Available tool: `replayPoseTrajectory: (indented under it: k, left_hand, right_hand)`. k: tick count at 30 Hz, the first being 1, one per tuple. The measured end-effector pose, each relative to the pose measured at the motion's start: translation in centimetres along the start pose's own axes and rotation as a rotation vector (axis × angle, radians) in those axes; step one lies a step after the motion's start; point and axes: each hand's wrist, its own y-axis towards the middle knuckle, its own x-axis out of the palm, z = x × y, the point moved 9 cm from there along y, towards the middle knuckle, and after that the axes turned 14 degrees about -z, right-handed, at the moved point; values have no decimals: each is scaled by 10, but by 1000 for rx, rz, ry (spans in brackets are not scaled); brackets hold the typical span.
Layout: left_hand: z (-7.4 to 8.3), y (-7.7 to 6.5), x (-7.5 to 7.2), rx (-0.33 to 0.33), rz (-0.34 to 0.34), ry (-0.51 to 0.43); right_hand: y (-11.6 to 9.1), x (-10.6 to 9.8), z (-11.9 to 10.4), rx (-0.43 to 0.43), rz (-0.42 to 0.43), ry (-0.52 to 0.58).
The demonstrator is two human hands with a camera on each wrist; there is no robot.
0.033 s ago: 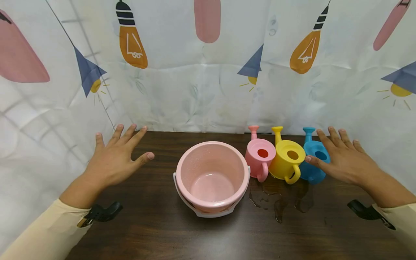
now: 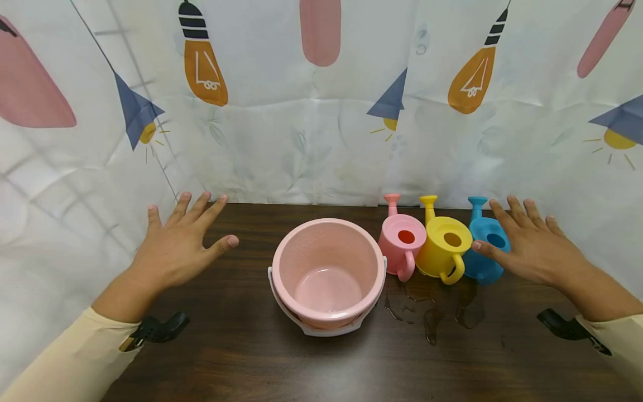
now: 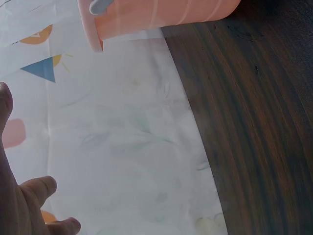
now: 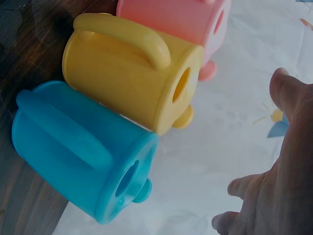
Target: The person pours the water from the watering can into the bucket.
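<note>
Head view: round pink plastic bucket [image 2: 326,245], upright on the dark wood-grain tabletop [image 2: 251,368] between left hand [image 2: 176,245] and right hand [image 2: 534,245], white handle [image 2: 326,333] lowered in front. To the right, pink plastic watering can [image 2: 392,251], yellow plastic watering can [image 2: 432,254] and blue plastic watering can [image 2: 477,266], the last partly behind the right hand. Fingers [image 2: 213,210] spread on both. Left wrist view: bucket cut off, faint lines on its outer wall. Right wrist view: pink can cut off, blue can's body uncovered.

No legible text, label, brand, number or sign in any of the three views.
</note>
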Motion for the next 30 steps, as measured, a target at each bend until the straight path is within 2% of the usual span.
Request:
replayPoseTrajectory:
  k: [13, 30]
  left_hand:
    - [12, -2, 6, 32, 16, -15]
    - [41, -10, 23, 148, 109, -149]
  right_hand:
    - [-1, 5, -2, -17, 7, 17]
    - [-7, 13, -27, -64, 34, 11]
